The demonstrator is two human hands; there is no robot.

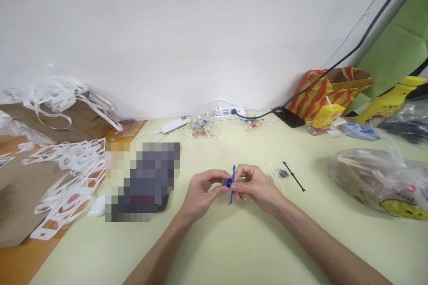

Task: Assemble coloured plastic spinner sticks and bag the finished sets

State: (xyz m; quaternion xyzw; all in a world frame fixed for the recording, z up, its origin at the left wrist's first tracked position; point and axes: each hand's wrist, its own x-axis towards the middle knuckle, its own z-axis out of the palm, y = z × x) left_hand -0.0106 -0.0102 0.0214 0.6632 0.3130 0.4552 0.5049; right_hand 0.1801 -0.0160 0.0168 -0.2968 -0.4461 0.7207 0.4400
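Above the pale green table point(227, 249), my left hand point(203, 191) pinches a small round blue piece point(228, 183) between thumb and fingers. Held upright in my right hand point(254, 185) is a thin blue arrow-shaped stick point(234, 170), pointed at its top and bottom ends. It meets or overlaps the round piece; whether they are joined I cannot tell. Something bright green point(241, 178) shows partly behind my right fingers. Just right of that hand lie a white stick point(277, 177), a dark round disc point(283, 173) and a black arrow-shaped stick point(294, 176).
Bags of colourful small parts point(202, 128) lie by a power strip point(224, 111) at the wall. A blurred dark object point(147, 182) and white straps point(73, 169) are left. Right stand a striped bag point(309, 93), a yellow drink carton point(326, 118) and a plastic-wrapped bundle point(364, 178).
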